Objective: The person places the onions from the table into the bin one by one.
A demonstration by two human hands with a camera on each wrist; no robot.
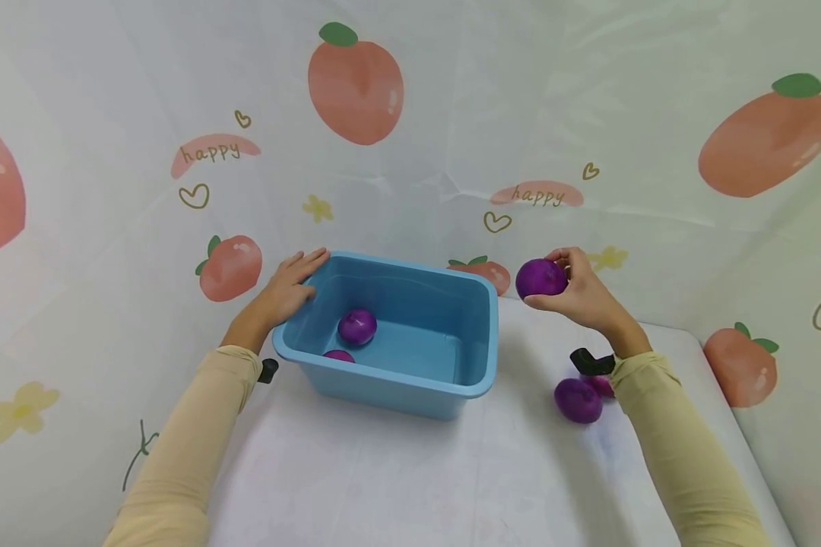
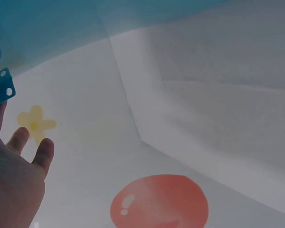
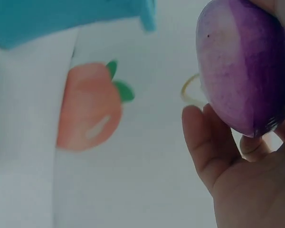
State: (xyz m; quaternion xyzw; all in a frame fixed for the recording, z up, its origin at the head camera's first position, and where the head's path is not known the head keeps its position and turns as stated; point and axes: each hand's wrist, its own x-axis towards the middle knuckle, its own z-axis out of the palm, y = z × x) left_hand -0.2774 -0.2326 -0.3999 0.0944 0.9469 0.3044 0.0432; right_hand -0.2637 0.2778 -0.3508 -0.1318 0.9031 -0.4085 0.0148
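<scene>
My right hand (image 1: 578,292) holds a purple onion (image 1: 540,279) up in the air, right of a blue plastic bin (image 1: 400,389). Close up in the right wrist view, the onion (image 3: 244,66) shows a pale, glossy side and a darker one, with fingers and thumb around it. My left hand (image 1: 286,292) rests on the bin's left rim, its fingers fairly straight and reaching to the far corner. Inside the bin lie an onion (image 1: 357,327) and a second onion (image 1: 338,355), partly hidden by the near wall.
On the white tabletop (image 1: 383,479), right of the bin, sits another purple onion (image 1: 578,400). Against it is a redder one (image 1: 600,385), partly covered by the right wrist's black camera mount (image 1: 591,362). A white cloth with printed fruit (image 1: 356,91) hangs behind the table.
</scene>
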